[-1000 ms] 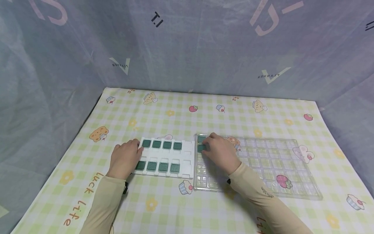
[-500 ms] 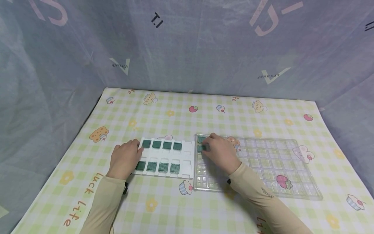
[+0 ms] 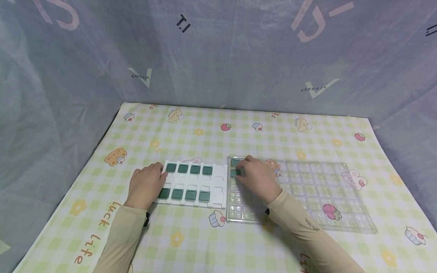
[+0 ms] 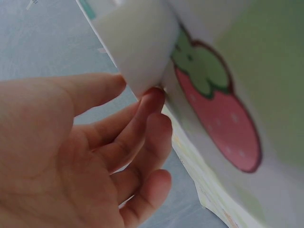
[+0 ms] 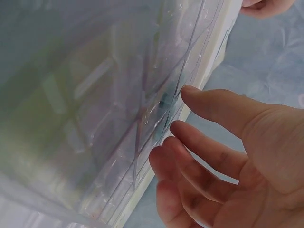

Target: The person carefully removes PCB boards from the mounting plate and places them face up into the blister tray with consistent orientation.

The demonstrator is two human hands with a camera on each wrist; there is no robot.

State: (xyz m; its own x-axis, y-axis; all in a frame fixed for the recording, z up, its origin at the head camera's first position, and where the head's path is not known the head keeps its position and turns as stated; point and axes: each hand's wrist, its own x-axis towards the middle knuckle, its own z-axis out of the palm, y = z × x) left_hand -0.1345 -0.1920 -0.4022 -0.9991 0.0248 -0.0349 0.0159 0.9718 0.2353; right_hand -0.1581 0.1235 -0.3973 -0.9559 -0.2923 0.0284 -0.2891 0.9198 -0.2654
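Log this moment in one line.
left hand: at white tray, left end | right hand: over clear tray, left side | green chips: in both trays

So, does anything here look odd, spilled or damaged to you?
I see nothing spilled or damaged. The green chips in the white tray line up in two rows, and two more chips sit in the clear tray, one partly hidden by the right hand. One oddity: lettering on the grey backdrop seems to read backwards.

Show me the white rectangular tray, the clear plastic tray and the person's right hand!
White rectangular tray (image 3: 196, 180): head view, the bare strip across its middle.
Clear plastic tray (image 3: 297, 189): head view, one see-through compartment.
Right hand (image 3: 258, 178): head view, back of the hand.
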